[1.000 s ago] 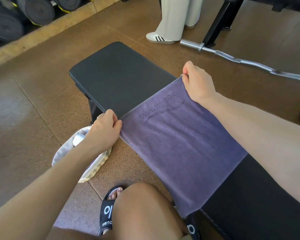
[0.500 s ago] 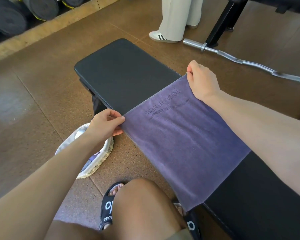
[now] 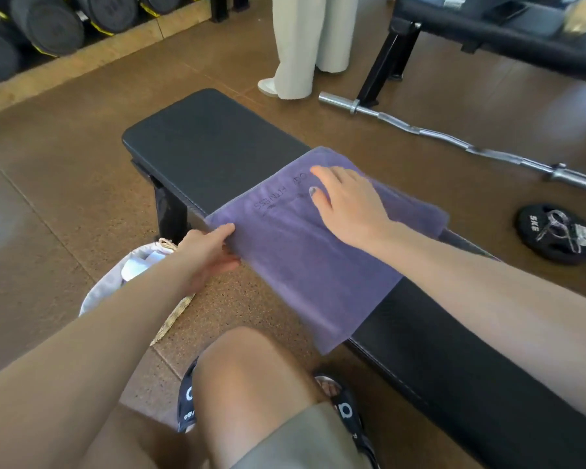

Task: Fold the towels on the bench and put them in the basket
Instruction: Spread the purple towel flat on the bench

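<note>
A purple towel (image 3: 305, 258) with dark lettering lies across the black padded bench (image 3: 210, 154), its near end hanging over the bench's front edge. My right hand (image 3: 345, 204) lies flat on the towel's far part, fingers straight, pressing it down. My left hand (image 3: 207, 252) pinches the towel's left corner between thumb and fingers, just off the bench edge. The basket (image 3: 115, 286), woven with a white cloth lining, stands on the floor below my left forearm, which hides much of it.
A curl bar (image 3: 454, 140) lies on the brown floor behind the bench, with a black 5 kg plate (image 3: 555, 231) to the right. A person's legs (image 3: 301, 45) stand beyond the bench. Another bench frame (image 3: 393, 55) is at the far right. My knee (image 3: 251, 377) is close below.
My right hand let go of the towel's far corner and now lies flat on top of it. My left hand still pinches the left corner. The head camera tilted up.
</note>
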Tool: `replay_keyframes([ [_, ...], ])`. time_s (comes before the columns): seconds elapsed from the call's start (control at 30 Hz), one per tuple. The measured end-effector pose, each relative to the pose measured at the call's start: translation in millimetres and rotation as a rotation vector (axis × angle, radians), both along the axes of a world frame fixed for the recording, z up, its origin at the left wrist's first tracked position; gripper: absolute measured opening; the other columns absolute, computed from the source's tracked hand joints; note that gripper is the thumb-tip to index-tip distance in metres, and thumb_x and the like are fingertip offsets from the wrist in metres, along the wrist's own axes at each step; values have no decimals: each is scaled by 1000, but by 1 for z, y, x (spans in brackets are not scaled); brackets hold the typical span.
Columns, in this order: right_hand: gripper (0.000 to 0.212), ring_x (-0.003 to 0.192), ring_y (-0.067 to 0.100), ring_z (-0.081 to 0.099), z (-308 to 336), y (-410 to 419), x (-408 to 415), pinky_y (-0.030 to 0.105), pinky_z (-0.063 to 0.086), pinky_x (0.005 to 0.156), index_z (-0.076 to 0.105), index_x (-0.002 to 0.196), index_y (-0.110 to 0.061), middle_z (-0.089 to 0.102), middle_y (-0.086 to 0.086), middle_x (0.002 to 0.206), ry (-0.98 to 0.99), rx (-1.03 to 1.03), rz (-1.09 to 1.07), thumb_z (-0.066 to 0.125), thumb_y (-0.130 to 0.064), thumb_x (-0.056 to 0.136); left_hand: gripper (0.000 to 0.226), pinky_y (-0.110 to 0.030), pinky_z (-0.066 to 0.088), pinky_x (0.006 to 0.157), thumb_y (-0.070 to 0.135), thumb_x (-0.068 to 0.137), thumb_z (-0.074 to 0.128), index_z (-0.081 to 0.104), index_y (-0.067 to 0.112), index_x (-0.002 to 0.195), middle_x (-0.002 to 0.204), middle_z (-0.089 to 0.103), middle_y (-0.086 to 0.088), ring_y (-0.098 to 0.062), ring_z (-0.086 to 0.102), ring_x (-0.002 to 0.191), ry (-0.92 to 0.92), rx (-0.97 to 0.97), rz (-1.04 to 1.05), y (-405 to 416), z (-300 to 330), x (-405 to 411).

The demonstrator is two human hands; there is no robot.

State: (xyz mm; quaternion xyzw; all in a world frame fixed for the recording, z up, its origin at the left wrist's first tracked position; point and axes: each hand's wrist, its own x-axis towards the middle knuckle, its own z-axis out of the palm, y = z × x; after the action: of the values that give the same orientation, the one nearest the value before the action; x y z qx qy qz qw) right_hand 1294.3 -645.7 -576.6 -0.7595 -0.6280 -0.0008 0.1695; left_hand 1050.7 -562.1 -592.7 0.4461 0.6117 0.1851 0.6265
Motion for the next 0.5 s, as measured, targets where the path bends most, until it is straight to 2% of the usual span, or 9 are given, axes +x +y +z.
replay_keyframes([
  [0.07, 49, 131, 32, 50, -8, -40, -2, 46, 39, 108, 42, 150, -18, 54, 10, 144, -53, -91, -31, 35, -39, 106, 32, -34, 63, 74, 21, 94, 69, 62, 2, 120, 98, 67, -12, -23, 70, 87, -45, -95, -107, -16, 3, 2],
  [0.17, 59, 151, 32, 23, -24, -85, 6, 49, 21, 122, 23, 159, -23, 26, 10, 164, -96, -252, -118, 23, -49, 107, 30, -35, 60, 77, 12, 94, 69, 62, 5, 122, 100, 70, -9, -21, 69, 90, -41, -102, -173, -37, 5, 9],
  [0.23, 62, 155, 30, 11, -33, -104, 13, 48, 13, 125, 16, 161, -27, 13, 7, 168, -112, -311, -136, 17, -53, 105, 26, -30, 57, 70, 9, 95, 66, 62, 7, 121, 102, 72, -6, -16, 69, 84, -41, -64, -102, -46, 5, 12],
  [0.33, 61, 155, 29, 3, -32, -115, 27, 46, 6, 125, 11, 161, -30, 5, 5, 169, -69, -340, -206, 15, -54, 105, 24, -26, 55, 65, 7, 97, 64, 61, 5, 121, 86, 64, -3, -10, 61, 68, -31, -45, -11, -49, 7, 12],
  [0.5, 64, 155, 35, 5, -23, -112, 32, 49, 7, 126, 6, 161, -29, 5, 14, 168, -116, -374, -331, 12, -57, 104, 32, -28, 54, 58, 11, 97, 63, 55, -4, 124, 75, 55, -7, -13, 57, 60, 50, -13, 39, -55, 13, 12],
])
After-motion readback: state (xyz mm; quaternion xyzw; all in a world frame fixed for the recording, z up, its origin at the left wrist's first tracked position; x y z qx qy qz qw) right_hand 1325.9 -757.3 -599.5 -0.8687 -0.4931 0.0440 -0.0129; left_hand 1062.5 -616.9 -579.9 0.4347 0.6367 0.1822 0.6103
